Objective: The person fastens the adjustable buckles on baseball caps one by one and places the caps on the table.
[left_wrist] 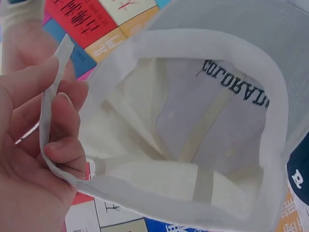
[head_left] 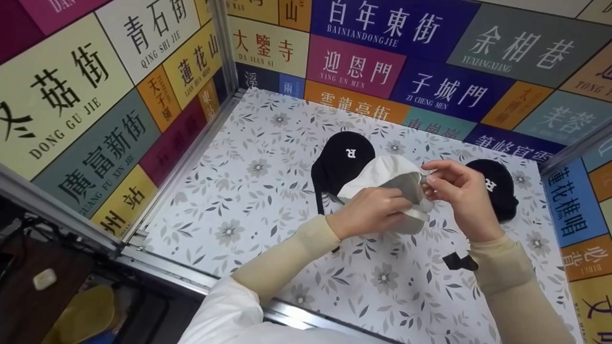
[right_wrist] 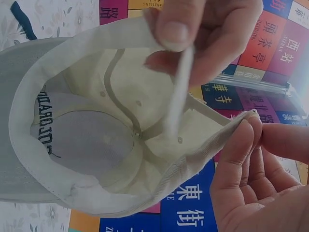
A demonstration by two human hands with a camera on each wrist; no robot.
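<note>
A white cap [head_left: 382, 169] is held up above the table between both hands, its opening toward the person. The left hand [head_left: 368, 212] pinches a thin white back strap [left_wrist: 47, 113] of the cap, its loose end sticking up between thumb and fingers. With thumb and fingertips the right hand [head_left: 459, 191] pinches the other side of the cap's back edge [right_wrist: 241, 121]. Dark lettering [left_wrist: 236, 84] shows inside the cap. Behind it stands a black cap [head_left: 342, 157] with a white R; another black cap [head_left: 495, 191] sits beyond the right hand.
The table [head_left: 229, 205] has a floral cover and a metal front edge. Printed panels [head_left: 354, 69] enclose its back and sides. A small black piece [head_left: 460, 262] lies by the right wrist. A yellow container [head_left: 83, 315] stands below at the left.
</note>
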